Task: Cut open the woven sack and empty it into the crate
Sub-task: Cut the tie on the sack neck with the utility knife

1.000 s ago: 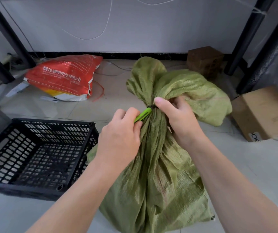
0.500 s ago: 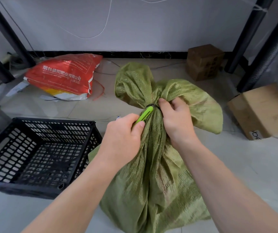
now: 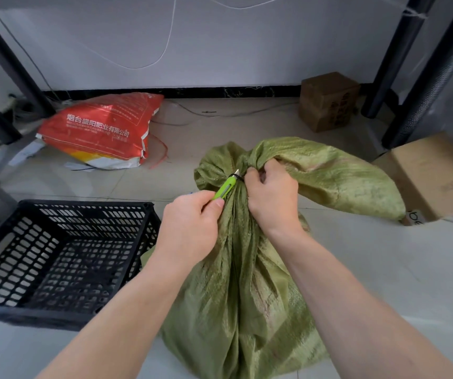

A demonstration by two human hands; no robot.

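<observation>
A green woven sack (image 3: 241,283) stands on the floor in front of me, its neck bunched and bound by a thin black tie (image 3: 237,176). My right hand (image 3: 272,198) grips the gathered neck just right of the tie. My left hand (image 3: 192,228) holds a bright green utility knife (image 3: 224,188), with its short blade tip poking up at the tie. The sack's loose top flops over to the right. A black plastic crate (image 3: 55,258), with nothing visible inside, sits on the floor to the left, touching the sack's lower side.
A red printed sack (image 3: 102,132) lies near the back wall on the left. A small cardboard box (image 3: 326,101) stands at the back right and a bigger one (image 3: 433,176) at the right edge. Dark shelf posts (image 3: 395,56) rise at both sides. The floor is pale tile.
The sack's top has dropped and flopped to the right. The knife has slid up along the neck, so its blade tip now shows at the black tie. My right hand keeps its grip.
</observation>
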